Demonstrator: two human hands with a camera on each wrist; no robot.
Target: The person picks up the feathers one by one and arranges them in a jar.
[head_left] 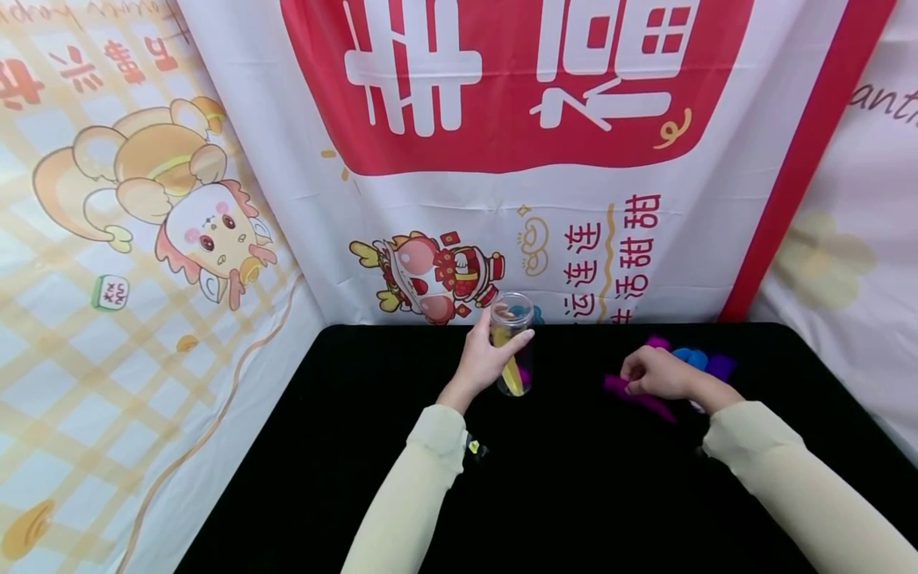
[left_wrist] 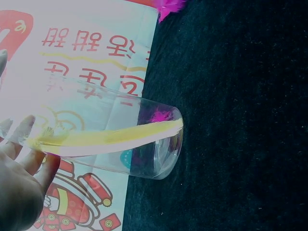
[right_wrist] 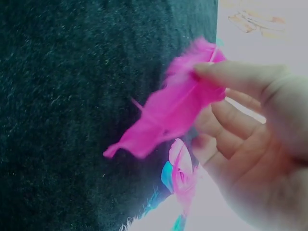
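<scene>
My left hand point(head_left: 479, 360) grips a clear jar point(head_left: 513, 309), thumb and fingers round its upper part, and holds it upright near the table's far edge. Inside the jar a yellow feather point(left_wrist: 110, 138) leans from bottom to top. A bit of magenta fluff point(left_wrist: 161, 116) shows through the lower wall. To the right, my right hand point(head_left: 661, 373) pinches a magenta feather point(right_wrist: 166, 108) between thumb and fingers, its long end hanging out past the fingertips. Beside that hand lies a loose group of feathers, with a blue feather point(head_left: 690, 357) and a purple feather point(head_left: 720, 367) among them.
The table point(head_left: 344, 446) has a black cloth top. Printed white curtains point(head_left: 445, 199) hang right behind its far edge and along the left side. In the right wrist view, pink feathers point(right_wrist: 182, 166) and a bright white patch lie below the hand.
</scene>
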